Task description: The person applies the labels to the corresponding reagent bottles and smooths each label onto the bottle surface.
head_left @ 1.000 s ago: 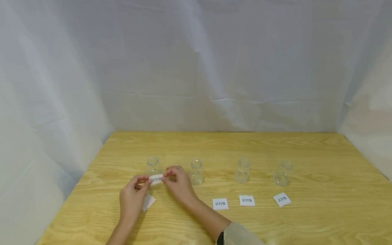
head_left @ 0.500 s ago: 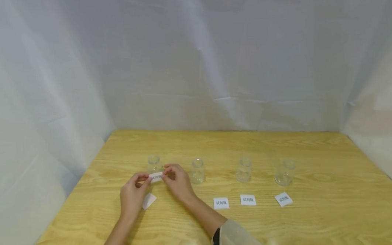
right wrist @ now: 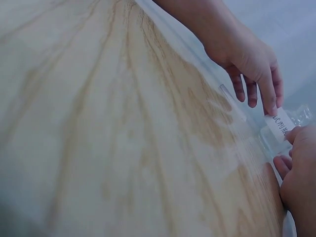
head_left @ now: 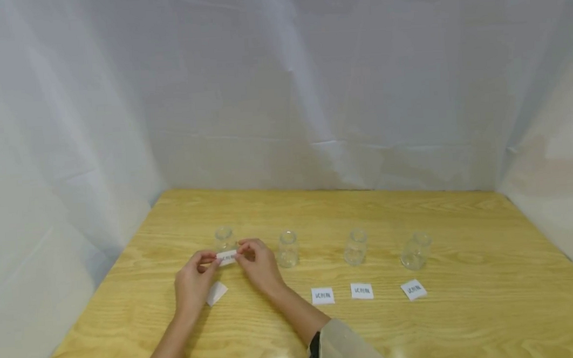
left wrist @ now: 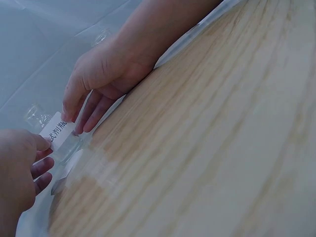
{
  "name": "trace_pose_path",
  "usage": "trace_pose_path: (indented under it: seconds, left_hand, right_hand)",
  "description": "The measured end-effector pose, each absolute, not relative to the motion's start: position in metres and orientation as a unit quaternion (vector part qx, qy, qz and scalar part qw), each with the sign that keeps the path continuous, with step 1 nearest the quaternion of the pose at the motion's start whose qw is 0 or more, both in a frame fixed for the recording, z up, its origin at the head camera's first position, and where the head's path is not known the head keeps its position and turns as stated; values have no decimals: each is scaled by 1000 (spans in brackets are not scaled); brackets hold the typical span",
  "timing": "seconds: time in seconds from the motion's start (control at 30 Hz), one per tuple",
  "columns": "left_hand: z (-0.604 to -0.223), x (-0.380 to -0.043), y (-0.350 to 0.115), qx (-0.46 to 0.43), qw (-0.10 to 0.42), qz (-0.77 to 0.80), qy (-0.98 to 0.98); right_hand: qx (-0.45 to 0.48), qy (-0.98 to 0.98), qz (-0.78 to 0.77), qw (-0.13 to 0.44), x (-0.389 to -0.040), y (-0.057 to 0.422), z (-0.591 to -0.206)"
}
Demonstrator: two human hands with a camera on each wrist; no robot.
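A small white label [head_left: 227, 257] with dark handwritten characters is stretched level between my two hands. My left hand [head_left: 193, 286] pinches its left end between thumb and finger, and my right hand [head_left: 263, 269] pinches the right end. Right behind it stands the leftmost clear glass bottle [head_left: 224, 237], upright, its lower part hidden by the label and fingers. Both wrist views show the label [left wrist: 58, 131] over the bottle's side; whether it touches the glass all along I cannot tell. A blank white paper piece [head_left: 217, 293] lies on the table beside my left hand.
Three more clear glass bottles stand in a row to the right: one [head_left: 287, 249] near my right hand, another [head_left: 355, 247], and the last [head_left: 416, 251]. In front of them lie three written labels [head_left: 323, 295] on the wooden table [head_left: 421, 334]. White sheeting [head_left: 359, 88] surrounds the table.
The label was slightly bowed upward a second ago and now looks flatter. Both hands have shifted only very slightly, still at the leftmost bottle.
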State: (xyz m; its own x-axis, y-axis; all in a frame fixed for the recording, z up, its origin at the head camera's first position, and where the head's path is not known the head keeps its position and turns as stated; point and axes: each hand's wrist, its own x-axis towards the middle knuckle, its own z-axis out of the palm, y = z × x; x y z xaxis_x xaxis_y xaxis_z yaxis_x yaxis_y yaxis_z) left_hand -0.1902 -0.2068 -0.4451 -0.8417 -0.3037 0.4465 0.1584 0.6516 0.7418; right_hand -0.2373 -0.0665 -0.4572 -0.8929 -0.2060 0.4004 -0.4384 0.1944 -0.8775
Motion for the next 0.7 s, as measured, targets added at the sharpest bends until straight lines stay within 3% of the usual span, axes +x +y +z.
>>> trace_pose_path:
  seconds: [0.7]
  left_hand:
    - [-446, -192, -208, 46, 266, -408, -872]
  right_hand:
    - [194, -768, 604, 89, -237, -68, -456]
